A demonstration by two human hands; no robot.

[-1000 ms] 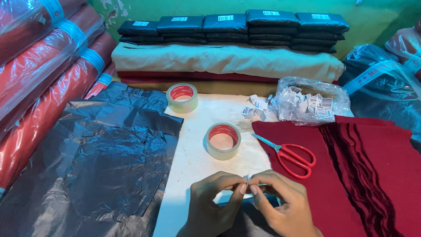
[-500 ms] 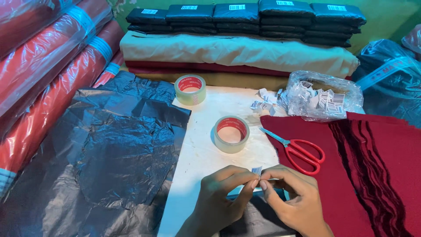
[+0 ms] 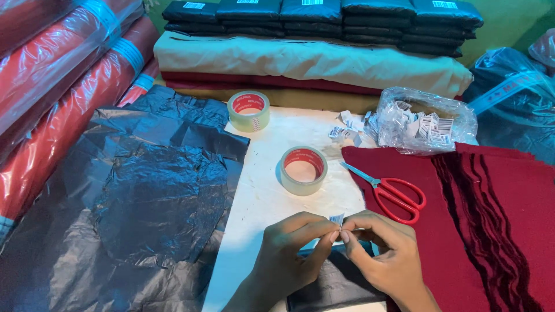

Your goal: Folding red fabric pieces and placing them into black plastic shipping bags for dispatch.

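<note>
My left hand and my right hand meet at the fingertips over the white table top. Between them they pinch a small white barcode sticker. Under my hands lies a dark grey packed parcel with a strip of blue showing. A roll of clear tape with a red core lies just beyond my hands. Red-handled scissors rest on the dark red cloth to the right.
A second tape roll stands farther back. Clear bag of barcode stickers, with loose stickers beside it. Black plastic bags cover the left. Red wrapped fabric rolls at far left; black parcels stacked on folded cloth behind.
The sticker has come up between my fingertips and now shows above them. The view has shifted slightly; my hands stay in the same place.
</note>
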